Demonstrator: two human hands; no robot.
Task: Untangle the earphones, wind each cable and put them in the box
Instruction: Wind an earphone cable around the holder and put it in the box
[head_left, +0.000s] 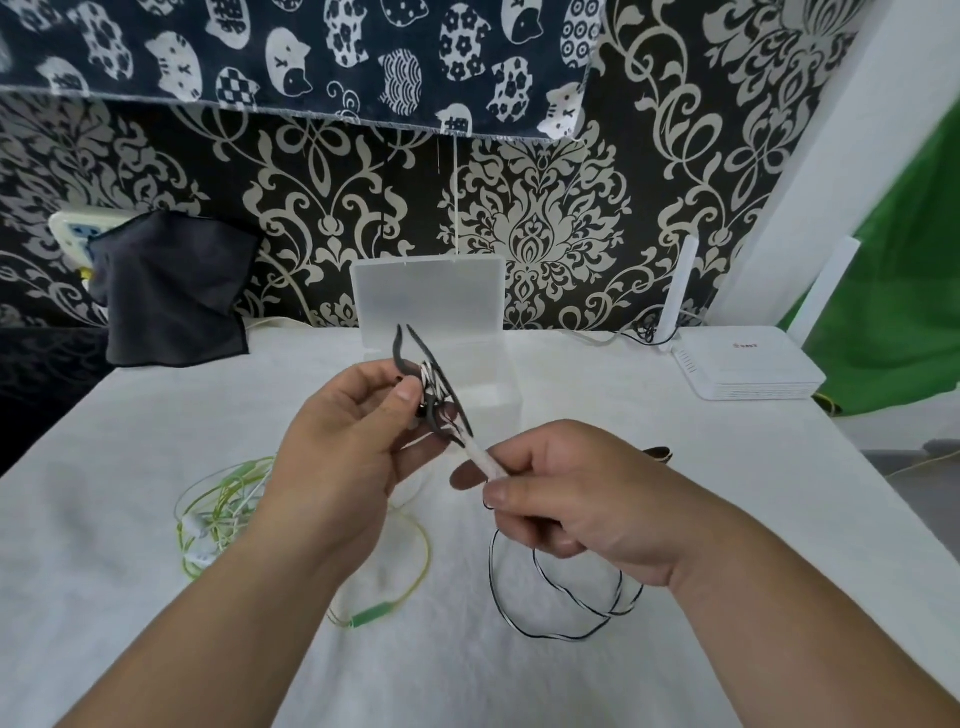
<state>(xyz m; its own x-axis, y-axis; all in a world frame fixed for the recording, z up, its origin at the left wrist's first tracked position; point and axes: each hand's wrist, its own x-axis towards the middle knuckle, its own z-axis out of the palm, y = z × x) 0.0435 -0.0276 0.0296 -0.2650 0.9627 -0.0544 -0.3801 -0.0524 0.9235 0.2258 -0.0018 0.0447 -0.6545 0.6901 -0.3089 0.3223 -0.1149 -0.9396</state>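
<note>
Left hand (337, 441) grips the half-wound bundle (434, 389); right hand (582, 504) pinches its light, limp cable (491, 571), likely best held close to the bundle.

Your left hand (343, 447) is raised at frame centre, thumb on top, pinching the wound bundle (435, 392). Your right hand (582, 499), just beside it at 4 o'clock, pinches the cable (483, 457), fingers curled. Forearms enter from 7 and 5 o'clock.
</note>
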